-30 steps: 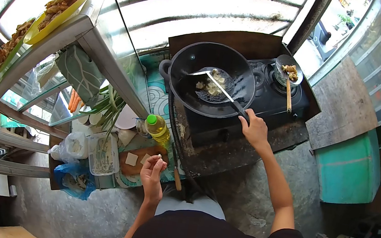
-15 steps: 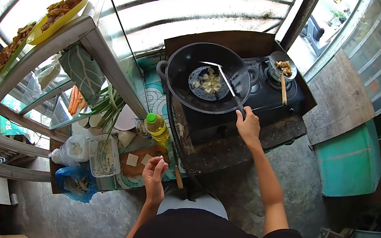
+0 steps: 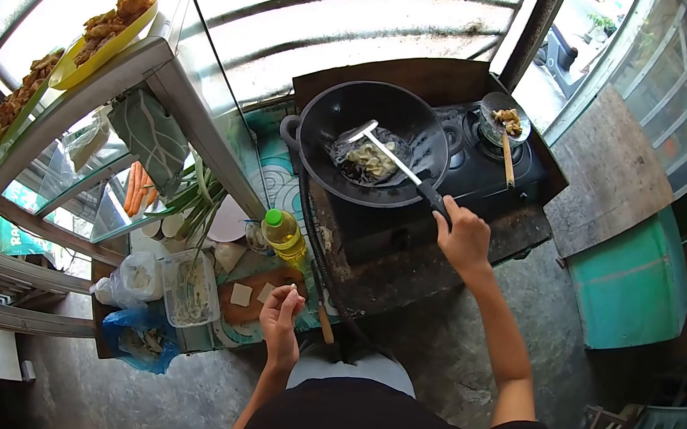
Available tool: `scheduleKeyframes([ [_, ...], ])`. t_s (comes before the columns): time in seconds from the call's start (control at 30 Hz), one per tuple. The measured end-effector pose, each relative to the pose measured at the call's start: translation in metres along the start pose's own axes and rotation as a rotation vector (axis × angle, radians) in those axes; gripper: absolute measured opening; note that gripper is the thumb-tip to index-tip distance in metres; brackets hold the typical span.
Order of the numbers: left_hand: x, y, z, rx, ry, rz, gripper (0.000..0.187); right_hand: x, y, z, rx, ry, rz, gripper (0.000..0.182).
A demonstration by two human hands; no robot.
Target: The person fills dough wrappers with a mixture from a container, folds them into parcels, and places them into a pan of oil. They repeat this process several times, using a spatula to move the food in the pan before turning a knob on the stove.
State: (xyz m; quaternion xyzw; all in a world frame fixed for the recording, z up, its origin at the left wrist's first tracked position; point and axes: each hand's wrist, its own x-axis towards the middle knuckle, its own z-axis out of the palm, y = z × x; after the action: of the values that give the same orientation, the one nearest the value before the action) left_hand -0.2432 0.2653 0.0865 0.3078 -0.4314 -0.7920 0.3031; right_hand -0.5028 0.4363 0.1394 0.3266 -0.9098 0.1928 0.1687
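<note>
My right hand is wrapped round the black handle of a metal spatula. Its blade reaches into a dark wok on the stove, over pale food pieces frying in oil at the bottom. My left hand is closed in a pinch above a wooden cutting board. A small pale bit shows at its fingertips, too small to name. Below these fingers, flat white squares lie on the board. Right of that hand is a tool with a wooden handle.
A strainer with fried bits rests on the right burner. A bottle of yellow oil, a plastic tub and a blue bag stand left. A glass case carries a yellow plate of fried food.
My right hand has shifted slightly right and down, turning the spatula blade over the food. The food pieces look more bunched and the oil is disturbed. My left hand has barely moved.
</note>
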Motion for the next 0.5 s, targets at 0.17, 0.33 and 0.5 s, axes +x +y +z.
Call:
scheduleKeyframes([
  [0.17, 0.0, -0.003, 0.002, 0.004, -0.01, -0.01, 0.011, 0.022, -0.001, 0.001, -0.119, -0.086, -0.148, 0.022],
  [0.33, 0.0, -0.001, 0.004, -0.01, 0.008, -0.007, 0.01, 0.025, 0.005, -0.006, -0.16, -0.108, -0.153, 0.022],
  [0.5, 0.003, -0.002, -0.004, 0.022, 0.012, -0.009, 0.011, 0.027, 0.029, -0.001, -0.001, -0.045, -0.005, 0.022],
])
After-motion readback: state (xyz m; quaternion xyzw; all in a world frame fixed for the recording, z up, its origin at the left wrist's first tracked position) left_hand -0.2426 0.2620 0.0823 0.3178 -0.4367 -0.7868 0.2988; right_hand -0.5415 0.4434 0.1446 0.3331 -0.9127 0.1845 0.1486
